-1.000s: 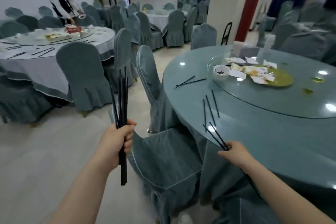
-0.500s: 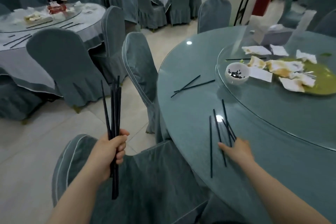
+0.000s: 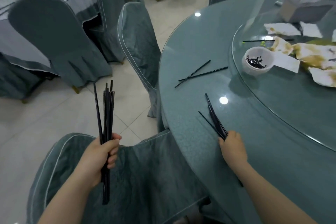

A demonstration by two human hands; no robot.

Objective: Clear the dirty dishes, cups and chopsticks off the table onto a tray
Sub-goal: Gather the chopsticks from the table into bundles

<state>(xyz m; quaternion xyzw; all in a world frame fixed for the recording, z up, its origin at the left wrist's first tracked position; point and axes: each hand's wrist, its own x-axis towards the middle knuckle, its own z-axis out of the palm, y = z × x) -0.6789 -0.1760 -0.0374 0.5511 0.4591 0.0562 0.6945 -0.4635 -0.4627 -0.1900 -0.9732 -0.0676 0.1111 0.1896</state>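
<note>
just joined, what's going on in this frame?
A person is clearing a round dining table of chopsticks. The left hand grips an upright bundle of black chopsticks off the table's edge, above a covered chair. The right hand holds several more chopsticks near the table edge, their far ends fanned out over the surface. A crossed pair still lies further in, and a white bowl and soiled napkins sit on the glass turntable. No tray is in view.
</note>
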